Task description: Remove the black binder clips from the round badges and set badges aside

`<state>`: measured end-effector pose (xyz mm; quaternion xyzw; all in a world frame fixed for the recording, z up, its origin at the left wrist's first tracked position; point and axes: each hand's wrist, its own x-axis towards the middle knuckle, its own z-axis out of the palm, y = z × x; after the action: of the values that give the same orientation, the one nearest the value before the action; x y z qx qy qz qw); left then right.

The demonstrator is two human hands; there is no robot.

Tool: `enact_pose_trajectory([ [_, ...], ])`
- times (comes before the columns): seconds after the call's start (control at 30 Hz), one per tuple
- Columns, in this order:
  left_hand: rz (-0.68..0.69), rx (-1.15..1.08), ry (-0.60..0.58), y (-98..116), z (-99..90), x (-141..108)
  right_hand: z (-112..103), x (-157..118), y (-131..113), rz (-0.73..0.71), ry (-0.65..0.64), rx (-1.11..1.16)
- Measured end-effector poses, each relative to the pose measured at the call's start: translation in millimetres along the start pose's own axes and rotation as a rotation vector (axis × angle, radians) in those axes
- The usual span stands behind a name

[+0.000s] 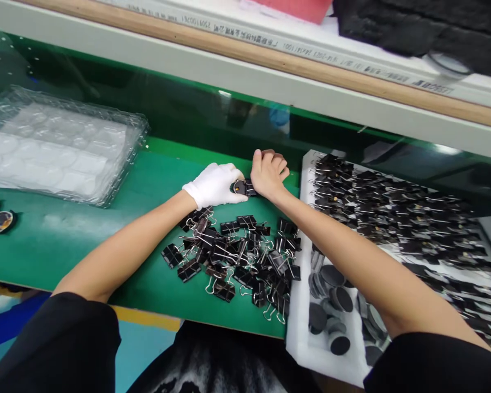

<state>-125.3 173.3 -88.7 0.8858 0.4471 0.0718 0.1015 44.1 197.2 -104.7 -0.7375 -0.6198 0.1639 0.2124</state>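
My left hand (216, 185), in a white glove, is closed round a small round part (236, 188) with a pale rim, mostly hidden by the fingers. A black binder clip (247, 188) sits against its right side. My bare right hand (269, 173) has its heel against the clip's right end, its fingers loosely curled and apart with nothing seen in them. Whether the clip grips the part cannot be made out. Just nearer to me, a heap of loose black binder clips (221, 248) with silver wire handles lies on the green bench top (147, 267).
On the right stands a white foam tray (297, 327) with rows of clipped parts (393, 202) and dark discs (341, 299). Clear plastic trays (123, 158) lie at left, beside two round parts (0, 222). A shelf edge (245, 71) runs across the back.
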Motion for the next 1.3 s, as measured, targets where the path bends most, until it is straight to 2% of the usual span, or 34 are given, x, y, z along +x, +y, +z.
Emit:
enact_pose_trajectory([
  [0.1, -0.012, 0.013, -0.002, 3, -2.6, -2, -20, 4, -5, 0.049, -0.037, 0.033],
  [0.17, -0.056, 0.051, 0.000, 5, -6.0, -5, -49, 2, -3, -0.047, -0.104, -0.007],
  [0.23, -0.136, 0.122, -0.007, 7, -11.5, -9, -85, -9, 4, -0.210, -0.246, -0.155],
  [0.3, -0.181, 0.176, -0.005, 6, -19.0, -13, -115, -27, 14, -0.279, -0.433, -0.400],
  [0.33, -0.158, 0.185, -0.003, 5, -22.9, -15, -126, -38, 19, -0.276, -0.516, -0.520],
  [0.4, -0.019, 0.173, -0.030, 2, -29.7, -16, -137, -58, 29, -0.274, -0.606, -0.676],
  [0.5, 0.190, 0.152, -0.159, -1, -35.7, -14, -136, -73, 38, -0.354, -0.586, -0.658],
  [0.57, 0.180, 0.184, -0.200, -1, -39.3, -13, -134, -71, 39, -0.383, -0.525, -0.545],
  [0.67, 0.059, 0.260, -0.239, 2, -49.5, -17, -133, -52, 33, -0.429, -0.498, -0.330],
  [0.77, -0.007, 0.324, -0.276, 3, -62.2, -23, -123, -26, 22, -0.491, -0.622, -0.242],
  [0.87, 0.050, 0.390, -0.180, 2, -65.1, -24, -103, -5, 11, -0.486, -0.802, -0.241],
  [0.93, 0.104, 0.367, -0.172, 1, -59.9, -21, -89, 3, 6, -0.455, -0.815, -0.253],
  [1.07, 0.113, 0.304, -0.233, 1, -46.4, -15, -74, 6, 5, -0.422, -0.712, -0.346],
  [1.17, 0.107, 0.298, -0.216, 0, -42.5, -12, -70, 2, 2, -0.379, -0.505, -0.353],
  [1.3, 0.136, 0.295, -0.228, -3, -42.5, -10, -52, -5, -13, -0.047, -0.206, -0.066],
])
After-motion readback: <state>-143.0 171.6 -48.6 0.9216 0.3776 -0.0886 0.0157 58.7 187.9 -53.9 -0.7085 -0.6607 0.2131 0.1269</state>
